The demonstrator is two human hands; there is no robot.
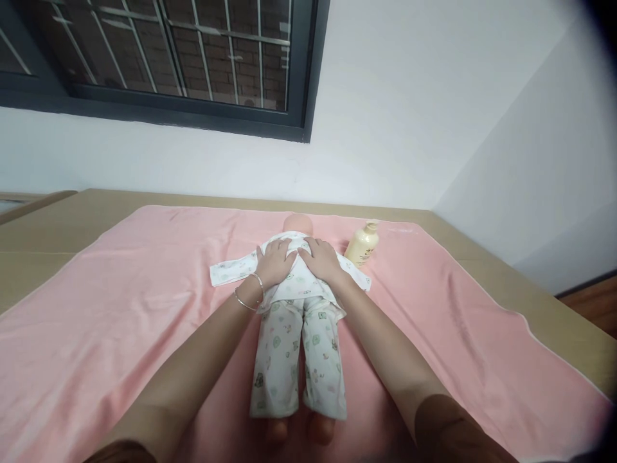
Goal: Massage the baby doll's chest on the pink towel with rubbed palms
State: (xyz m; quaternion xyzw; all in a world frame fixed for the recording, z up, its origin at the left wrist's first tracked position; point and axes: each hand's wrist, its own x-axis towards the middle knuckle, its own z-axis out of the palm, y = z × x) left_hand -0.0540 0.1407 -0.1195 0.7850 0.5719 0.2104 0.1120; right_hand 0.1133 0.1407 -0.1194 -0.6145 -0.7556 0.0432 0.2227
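Doll (301, 297) lies stretched out on the pink blanket (144, 276), a bottle (362, 245) near one sleeve (357, 275). I see the left hand (276, 262) and right hand (321, 260) resting on its shirt (301, 283), fingers unclenched.

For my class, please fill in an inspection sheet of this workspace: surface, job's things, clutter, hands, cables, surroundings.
Surface: creased pink cloth over a tan top.
Job's things: doll in patterned white clothing, feet toward the camera.
Clutter: pale-yellow bottle near the doll's sleeve on the right.
Hands: left hand and right hand rest on the doll's torso; bracelet on the left wrist.
Cables: nothing seen.
Surroundings: white wall, barred window.
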